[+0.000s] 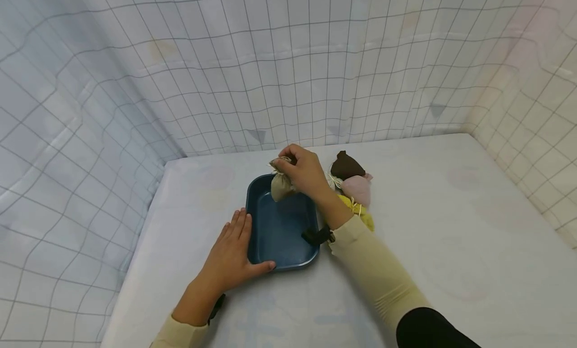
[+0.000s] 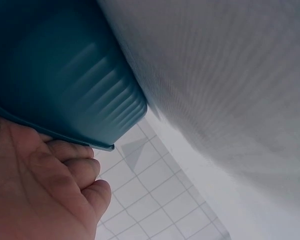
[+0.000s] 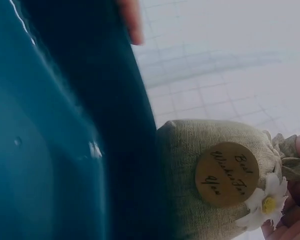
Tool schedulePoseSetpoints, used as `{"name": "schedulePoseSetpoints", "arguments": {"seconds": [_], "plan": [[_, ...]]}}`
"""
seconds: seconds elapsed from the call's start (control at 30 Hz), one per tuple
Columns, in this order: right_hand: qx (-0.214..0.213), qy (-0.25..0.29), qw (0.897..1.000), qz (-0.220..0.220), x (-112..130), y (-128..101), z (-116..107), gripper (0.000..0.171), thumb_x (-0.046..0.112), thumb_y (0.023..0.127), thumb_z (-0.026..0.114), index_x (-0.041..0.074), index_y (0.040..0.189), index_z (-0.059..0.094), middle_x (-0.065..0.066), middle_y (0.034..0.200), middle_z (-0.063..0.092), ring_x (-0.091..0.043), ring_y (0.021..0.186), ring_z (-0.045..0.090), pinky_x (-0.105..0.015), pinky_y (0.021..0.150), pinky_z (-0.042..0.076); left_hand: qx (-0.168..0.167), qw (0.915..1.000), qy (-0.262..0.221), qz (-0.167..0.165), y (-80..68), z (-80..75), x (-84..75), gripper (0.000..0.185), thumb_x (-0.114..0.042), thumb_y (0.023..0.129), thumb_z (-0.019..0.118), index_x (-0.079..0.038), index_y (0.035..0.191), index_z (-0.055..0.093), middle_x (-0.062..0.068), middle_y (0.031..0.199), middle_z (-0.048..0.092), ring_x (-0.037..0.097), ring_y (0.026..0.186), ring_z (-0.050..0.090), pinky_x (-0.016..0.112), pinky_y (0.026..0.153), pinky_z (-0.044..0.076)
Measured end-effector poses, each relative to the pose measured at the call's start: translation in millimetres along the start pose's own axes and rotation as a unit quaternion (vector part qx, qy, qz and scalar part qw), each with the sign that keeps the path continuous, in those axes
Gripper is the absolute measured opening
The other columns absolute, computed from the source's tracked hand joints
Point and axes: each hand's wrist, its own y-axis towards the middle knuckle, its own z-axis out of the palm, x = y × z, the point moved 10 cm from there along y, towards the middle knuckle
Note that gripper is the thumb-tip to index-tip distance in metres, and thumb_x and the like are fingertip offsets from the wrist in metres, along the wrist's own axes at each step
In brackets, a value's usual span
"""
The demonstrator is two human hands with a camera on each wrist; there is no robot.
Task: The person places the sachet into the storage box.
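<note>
A beige drawstring pouch (image 1: 281, 188) hangs over the far end of the blue tray (image 1: 281, 238), its gathered neck pinched between the thumb and fingers of my right hand (image 1: 306, 172). In the right wrist view, the pouch (image 3: 177, 150) carries a round brown sticker (image 3: 227, 175) and a white flower (image 3: 268, 205), close beside the tray wall (image 3: 127, 125). My left hand (image 1: 231, 250) lies against the tray's left side, fingers extended along the rim and thumb at the near left corner. The left wrist view has its fingertips (image 2: 82, 172) at the tray's rim (image 2: 65, 137).
Right of the tray, a brown pouch (image 1: 346, 165), a pink pouch (image 1: 357, 190) and a yellow pouch (image 1: 368, 220) lie clustered, partly behind my right forearm. A black wrist strap (image 1: 315, 236) overlaps the tray's right rim. White gridded curtains (image 1: 288, 77) enclose the table (image 1: 451, 228).
</note>
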Motion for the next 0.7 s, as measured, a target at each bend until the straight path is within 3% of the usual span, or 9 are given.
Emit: {"name": "schedulePoseSetpoints", "arguments": {"seconds": [0.33, 0.7], "plan": [[0.004, -0.003, 1.000, 0.017, -17.3, 0.8, 36.2, 0.014, 0.024, 0.097, 0.068, 0.011, 0.102, 0.068, -0.001, 0.093, 0.070, -0.012, 0.082, 0.065, -0.027, 0.072, 0.053, 0.002, 1.0000, -0.002, -0.002, 0.3, 0.5, -0.2, 0.127, -0.088, 0.076, 0.050, 0.005, 0.156, 0.017, 0.019, 0.164, 0.008, 0.031, 0.151, 0.002, 0.055, 0.118, 0.016], [-0.015, 0.002, 1.000, 0.020, -26.3, 0.4, 43.0, 0.014, 0.024, 0.096, 0.068, 0.010, 0.099, 0.068, -0.001, 0.091, 0.070, -0.013, 0.080, 0.064, -0.027, 0.070, 0.052, -0.006, 1.0000, -0.002, -0.002, -0.8, -1.9, -1.6, 0.127, -0.088, 0.076, 0.050, 0.006, 0.156, 0.018, 0.019, 0.164, 0.008, 0.032, 0.151, 0.004, 0.055, 0.117, 0.017]]}}
